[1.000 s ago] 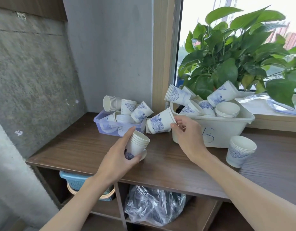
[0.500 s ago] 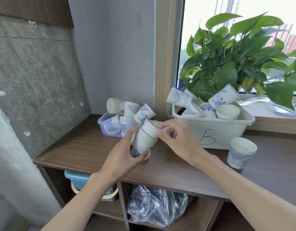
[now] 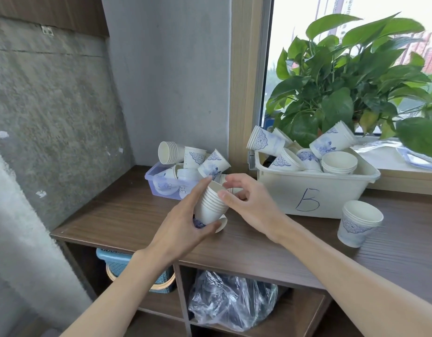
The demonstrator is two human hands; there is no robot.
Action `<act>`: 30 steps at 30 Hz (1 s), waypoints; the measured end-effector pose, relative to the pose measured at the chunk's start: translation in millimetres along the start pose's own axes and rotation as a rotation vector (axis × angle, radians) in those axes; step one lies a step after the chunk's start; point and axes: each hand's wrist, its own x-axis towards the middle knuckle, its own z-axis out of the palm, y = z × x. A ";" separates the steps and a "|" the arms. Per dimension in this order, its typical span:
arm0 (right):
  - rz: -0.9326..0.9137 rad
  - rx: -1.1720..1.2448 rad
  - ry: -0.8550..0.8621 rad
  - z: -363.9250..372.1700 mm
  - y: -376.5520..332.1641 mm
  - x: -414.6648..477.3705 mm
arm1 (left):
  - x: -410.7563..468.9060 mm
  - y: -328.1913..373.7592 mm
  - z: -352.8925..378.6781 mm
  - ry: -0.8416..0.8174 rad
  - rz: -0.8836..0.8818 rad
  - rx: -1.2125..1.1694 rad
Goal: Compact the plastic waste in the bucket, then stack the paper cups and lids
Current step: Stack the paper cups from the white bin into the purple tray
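Forearms [image 3: 343, 271]: we see both bare from wrist to the frame edge
Hands: we find the left hand [image 3: 186, 226] and right hand [image 3: 250, 204] bare too

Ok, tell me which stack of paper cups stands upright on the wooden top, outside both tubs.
The white, blue-patterned paper cup stack right of the white plastic tub marked B. The rest are in tubs or in the left hand.

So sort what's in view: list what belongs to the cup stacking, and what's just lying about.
Job:
held stack, gripped by left hand, right hand on its rim
tub B and purple box, both holding cups
standing stack

Lying about:
plant
basket
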 end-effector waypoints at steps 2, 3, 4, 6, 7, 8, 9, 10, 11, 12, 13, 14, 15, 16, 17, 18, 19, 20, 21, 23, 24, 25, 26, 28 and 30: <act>0.020 -0.016 -0.047 4.6 1.6 1.5 | -3.6 -9.0 -1.7 0.020 -0.021 0.017; 0.032 -0.029 -0.057 7.6 4.2 2.8 | -6.1 -14.9 -3.3 0.031 -0.038 0.022; 0.038 -0.045 -0.050 10.7 7.9 4.8 | -9.1 -20.6 -5.3 0.043 -0.056 0.027; 0.058 -0.112 -0.023 18.2 16.7 10.6 | -15.2 -30.4 -10.1 0.065 -0.090 0.031; 0.080 -0.153 -0.023 23.0 21.6 14.3 | -17.7 -35.3 -12.9 0.073 -0.103 0.029; 0.105 -0.201 -0.034 28.2 26.6 18.9 | -19.6 -40.2 -15.7 0.079 -0.113 0.027; 0.127 -0.254 -0.048 33.8 30.5 23.4 | -21.3 -44.6 -18.7 0.086 -0.120 0.024; 0.143 -0.299 -0.058 39.8 35.0 28.1 | -22.9 -48.2 -21.6 0.096 -0.128 0.022; 0.157 -0.332 -0.063 45.8 38.4 31.9 | -24.1 -51.4 -24.3 0.106 -0.133 0.019; 0.166 -0.360 -0.064 51.0 41.2 34.9 | -25.2 -54.2 -26.7 0.115 -0.137 0.016; 0.166 -0.380 -0.067 55.4 44.0 37.8 | -26.0 -56.5 -28.8 0.120 -0.137 0.012; 0.164 -0.385 -0.070 58.7 47.2 41.2 | -26.6 -58.2 -30.5 0.122 -0.136 0.009; 0.166 -0.376 -0.068 61.2 49.5 44.0 | -27.3 -59.6 -31.9 0.122 -0.135 0.007; 0.164 -0.359 -0.062 62.8 50.6 46.0 | -27.8 -61.1 -33.1 0.118 -0.138 0.006; 0.161 -0.341 -0.055 63.8 50.8 47.4 | -28.2 -62.4 -34.3 0.116 -0.141 0.004; 0.160 -0.314 -0.062 64.1 51.6 48.6 | -28.4 -64.1 -34.9 0.116 -0.148 0.003; 0.160 -0.285 -0.080 64.0 51.5 49.0 | -28.7 -65.3 -35.1 0.114 -0.154 0.001; 0.156 -0.259 -0.097 63.6 51.7 48.8 | -29.0 -66.0 -35.1 0.108 -0.164 0.000; 0.155 -0.243 -0.107 63.1 51.6 48.1 | -29.1 -66.6 -34.9 0.104 -0.173 -0.004; 0.143 -0.231 -0.100 62.2 51.4 45.7 | -28.6 -67.4 -34.2 0.098 -0.193 -0.015; 0.125 -0.233 -0.079 61.6 51.4 44.3 | -28.1 -67.3 -33.7 0.095 -0.201 -0.020; 0.108 -0.243 -0.049 60.0 51.8 43.2 | -27.8 -66.8 -33.0 0.093 -0.205 -0.024; 0.095 -0.247 -0.024 57.7 51.7 42.8 | -27.6 -66.3 -32.1 0.092 -0.210 -0.027; 0.069 -0.259 0.013 50.0 48.2 41.3 | -26.7 -63.1 -29.3 0.086 -0.214 -0.035; 0.031 -0.255 0.048 40.0 41.1 38.8 | -25.8 -57.9 -25.2 0.075 -0.207 -0.036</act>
